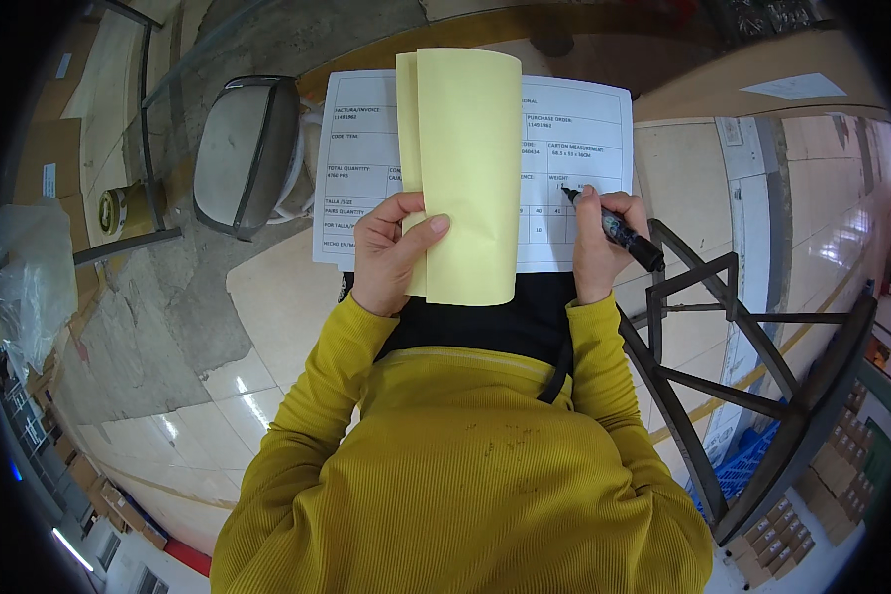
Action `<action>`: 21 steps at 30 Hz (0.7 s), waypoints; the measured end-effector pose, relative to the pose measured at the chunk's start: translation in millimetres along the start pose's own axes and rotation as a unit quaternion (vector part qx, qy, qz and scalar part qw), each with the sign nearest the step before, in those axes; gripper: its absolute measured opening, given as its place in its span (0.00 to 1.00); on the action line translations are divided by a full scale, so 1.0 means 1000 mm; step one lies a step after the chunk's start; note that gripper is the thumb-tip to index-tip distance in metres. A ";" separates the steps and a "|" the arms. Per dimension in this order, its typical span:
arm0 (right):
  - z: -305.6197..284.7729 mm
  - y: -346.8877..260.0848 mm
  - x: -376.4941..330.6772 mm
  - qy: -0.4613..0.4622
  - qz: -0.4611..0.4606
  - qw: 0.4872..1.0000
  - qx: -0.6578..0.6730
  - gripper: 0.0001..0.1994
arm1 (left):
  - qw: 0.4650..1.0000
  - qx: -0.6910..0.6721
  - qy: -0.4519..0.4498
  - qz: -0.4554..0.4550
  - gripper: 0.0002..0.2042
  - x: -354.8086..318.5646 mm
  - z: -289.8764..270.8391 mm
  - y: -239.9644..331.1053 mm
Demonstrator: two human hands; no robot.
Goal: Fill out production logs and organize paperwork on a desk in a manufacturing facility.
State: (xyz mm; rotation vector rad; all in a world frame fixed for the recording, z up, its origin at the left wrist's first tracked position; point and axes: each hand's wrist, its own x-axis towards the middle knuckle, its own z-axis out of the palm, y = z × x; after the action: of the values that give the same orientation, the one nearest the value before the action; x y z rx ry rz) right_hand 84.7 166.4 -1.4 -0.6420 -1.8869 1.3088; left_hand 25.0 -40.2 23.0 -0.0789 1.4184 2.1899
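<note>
Holding a black marker (pixel 632 243), the right hand (pixel 604 247) closes around its barrel near the right edge of a white printed sheet (pixel 589 99), the tip pointing into the ruled boxes and the butt end jutting past that edge. The left hand (pixel 386 252), thumb on top, grips the left side of a yellow paper (pixel 470 178), whose 2 visible layers may be a fold or separate pieces; it is impossible to tell. This paper covers the sheet's middle, overshooting both top and bottom edges. Beyond the sheet's lower right corner stands a dark metal frame (pixel 718 386); beyond its left edge, a grey-topped seat (pixel 246 153).
</note>
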 end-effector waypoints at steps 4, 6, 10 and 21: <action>-0.001 -0.002 0.001 0.010 -0.010 1.000 -0.002 0.09 | 1.000 -0.002 -0.006 -0.001 0.11 -0.001 0.001 0.000; 0.000 0.000 0.001 0.011 -0.010 1.000 0.001 0.09 | 1.000 -0.006 -0.010 0.008 0.15 0.000 0.004 0.001; -0.001 0.000 0.001 0.029 -0.003 1.000 -0.004 0.09 | 0.999 -0.022 -0.006 0.029 0.21 0.001 0.018 0.011; -0.003 0.005 0.001 0.014 -0.004 1.000 0.003 0.09 | 0.995 0.074 -0.052 0.031 0.13 -0.002 0.008 0.004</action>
State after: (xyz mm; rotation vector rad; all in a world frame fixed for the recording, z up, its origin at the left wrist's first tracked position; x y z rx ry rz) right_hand 86.9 170.6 -5.0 -0.6455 -1.8613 1.2927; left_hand 27.1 -35.6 30.8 0.1310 1.5374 2.0971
